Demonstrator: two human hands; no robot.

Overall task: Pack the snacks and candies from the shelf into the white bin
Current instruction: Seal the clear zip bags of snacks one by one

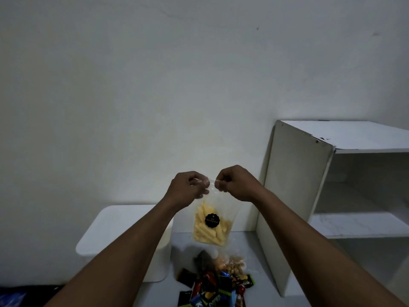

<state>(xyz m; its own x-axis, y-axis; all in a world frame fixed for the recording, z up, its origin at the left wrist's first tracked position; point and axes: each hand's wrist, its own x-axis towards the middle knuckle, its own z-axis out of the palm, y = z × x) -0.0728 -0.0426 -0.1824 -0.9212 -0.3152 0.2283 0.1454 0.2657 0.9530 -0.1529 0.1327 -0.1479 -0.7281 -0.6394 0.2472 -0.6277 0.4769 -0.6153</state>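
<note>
A clear plastic bag of yellow stick snacks (211, 227) with a round black label hangs in the air in front of the wall. My left hand (189, 187) and my right hand (234, 181) both pinch its top edge, close together. Below and to the left stands the white bin (106, 240); my left forearm covers part of it. A pile of wrapped candies and snack packets (218, 284) lies on the grey surface under the bag. The white shelf (332, 196) stands at the right, its visible compartments bare.
A plain white wall fills the background. The shelf's side panel (294, 196) rises just right of my right hand. A dark floor with something blue (11, 299) shows at the lower left corner.
</note>
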